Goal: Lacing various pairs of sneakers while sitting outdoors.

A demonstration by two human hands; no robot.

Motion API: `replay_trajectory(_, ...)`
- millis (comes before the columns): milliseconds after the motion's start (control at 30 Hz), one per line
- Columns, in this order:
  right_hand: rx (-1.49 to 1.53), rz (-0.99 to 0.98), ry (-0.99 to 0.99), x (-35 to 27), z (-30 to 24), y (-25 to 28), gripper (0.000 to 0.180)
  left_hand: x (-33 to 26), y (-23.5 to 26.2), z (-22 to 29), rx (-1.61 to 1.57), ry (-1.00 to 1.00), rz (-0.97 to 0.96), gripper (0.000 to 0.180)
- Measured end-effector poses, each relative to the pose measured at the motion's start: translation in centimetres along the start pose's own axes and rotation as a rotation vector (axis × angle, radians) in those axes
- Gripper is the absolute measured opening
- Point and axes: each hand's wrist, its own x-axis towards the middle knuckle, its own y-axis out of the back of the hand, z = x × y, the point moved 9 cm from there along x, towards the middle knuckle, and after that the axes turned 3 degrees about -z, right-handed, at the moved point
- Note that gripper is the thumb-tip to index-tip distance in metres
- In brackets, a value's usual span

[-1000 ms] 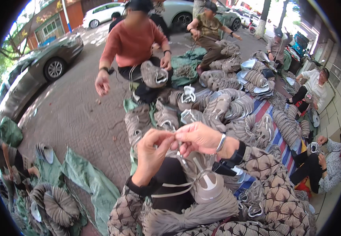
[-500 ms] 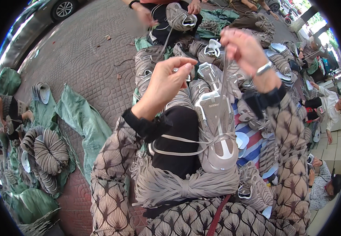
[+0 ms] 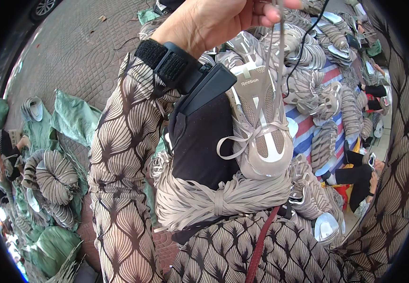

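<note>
Right of centre in the frame, a grey-beige shoe [image 3: 267,158] lies with its toe toward the lower edge and its tongue toward the upper edge. A flat lace [image 3: 253,135] is knotted across its front, with one loop standing out to the left, and pale strands run from the shoe up to the top of the frame. There the left hand [image 3: 225,21] is beside these strands, fingers curled and partly cut off by the upper edge; whether they are clamped on the lace, I cannot tell. A black wrist device [image 3: 185,73] is strapped below it, over a patterned sleeve [image 3: 119,160]. The right hand is out of view; only its sleeve shows along the right edge. At the shoe's toe, a thick bundle of laces [image 3: 221,203] stretches across the lower centre, bound at its middle, beside a black-clad knee [image 3: 202,141]. A thin black cord [image 3: 303,45] hangs at the upper right. Beyond it, more shoes [image 3: 327,101] crowd a red, white and blue striped sheet [image 3: 305,123]. Green sacking [image 3: 75,113] and a coiled stack of grey-brown pieces [image 3: 56,177] lie at the left, on patterned paving [image 3: 82,52].
</note>
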Motion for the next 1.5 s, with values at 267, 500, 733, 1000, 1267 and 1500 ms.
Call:
replay_trajectory(267, -0.18, -0.403, -0.24, -7.0, 4.8, -4.7, 0.025, -1.2, 6.7, 6.4, -0.092, -0.298, 0.312, 0.016)
replay_trajectory(500, 0.035, -0.708, -0.577, -20.9, 13.0, -11.9, 0.031, 0.9, 9.2, 4.3, 0.406, -0.009, 0.468, 0.023)
replay_trajectory(733, 0.305, -0.131, -0.156, -9.3, 13.6, -1.5, 0.024, -7.0, 5.7, 1.4, 1.963, -0.076, 0.41, 0.026)
replay_trajectory(1000, 0.191, -0.307, -0.229, -15.7, 21.5, -3.7, 0.026, -11.8, -2.7, -10.5, 1.412, 0.377, 0.27, 0.013)
replay_trajectory(1267, 0.182, -0.218, -0.142, -16.8, 20.9, -3.7, 0.027, -13.9, -5.4, -15.5, 0.834, 0.68, -0.086, 0.014)
replay_trajectory(1500, 0.181, -0.222, -0.122, -16.2, 21.7, -3.9, 0.029, -12.9, -2.9, -12.6, 1.413, 0.576, 0.301, 0.016)
